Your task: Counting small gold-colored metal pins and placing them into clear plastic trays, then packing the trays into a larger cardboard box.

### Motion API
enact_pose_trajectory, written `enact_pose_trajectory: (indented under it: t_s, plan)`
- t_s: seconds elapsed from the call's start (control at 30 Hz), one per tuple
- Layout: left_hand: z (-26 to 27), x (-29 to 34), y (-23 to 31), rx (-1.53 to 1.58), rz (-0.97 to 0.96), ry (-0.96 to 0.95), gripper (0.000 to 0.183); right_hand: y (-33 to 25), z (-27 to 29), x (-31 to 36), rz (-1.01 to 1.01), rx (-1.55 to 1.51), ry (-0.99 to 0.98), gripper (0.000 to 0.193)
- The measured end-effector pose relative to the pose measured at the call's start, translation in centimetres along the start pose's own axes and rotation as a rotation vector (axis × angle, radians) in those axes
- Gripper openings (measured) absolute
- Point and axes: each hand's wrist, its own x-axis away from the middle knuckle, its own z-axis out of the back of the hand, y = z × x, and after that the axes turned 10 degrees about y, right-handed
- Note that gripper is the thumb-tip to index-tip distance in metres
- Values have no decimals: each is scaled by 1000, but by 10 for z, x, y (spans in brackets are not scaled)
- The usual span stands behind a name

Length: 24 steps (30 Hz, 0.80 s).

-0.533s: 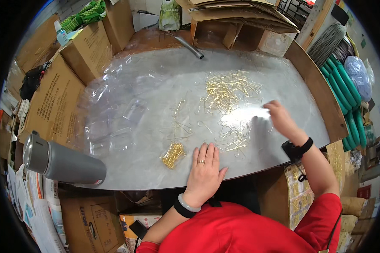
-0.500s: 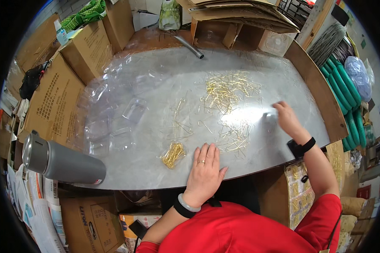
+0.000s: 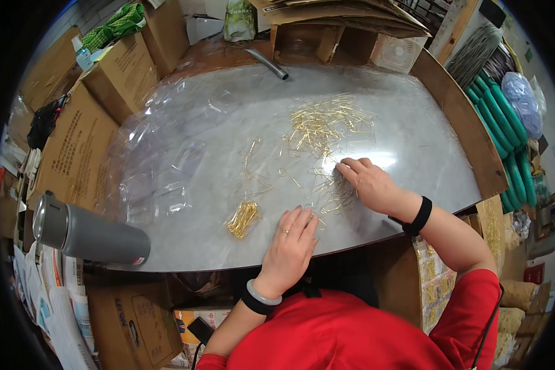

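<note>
A scatter of thin gold pins [image 3: 324, 123] lies across the shiny grey table [image 3: 413, 142], thickest at the far middle. A neat small bundle of gold pins [image 3: 243, 219] rests near the front edge. My left hand [image 3: 293, 237] lies flat, palm down, on the table just right of that bundle, fingers slightly spread, holding nothing. My right hand [image 3: 367, 182] rests palm down with its fingertips on a loose patch of pins [image 3: 333, 194] in front of the main scatter. I cannot see anything held in it.
Clear plastic bags [image 3: 160, 179] cover the table's left half. A grey metal flask [image 3: 86, 234] lies at the front left corner. Cardboard boxes [image 3: 80, 148] line the left side, a wooden box [image 3: 317, 40] stands at the back, and green rolls [image 3: 505, 135] lean at the right.
My right hand has come in from the right side of the table toward the middle and now rests on the loose pins. My left hand has stayed where it was.
</note>
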Motion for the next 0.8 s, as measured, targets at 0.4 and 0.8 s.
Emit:
enact_pose_trajectory:
  t_s: [0.4, 0.8]
  plan:
    - [-2, -2, -1, -42, 69, -29, 66, -37, -12, 6, -115, -410, 2, 24]
    - [-10, -4, 3, -204, 37, -42, 50, 10, -22, -40, -106, -13, 93, 45]
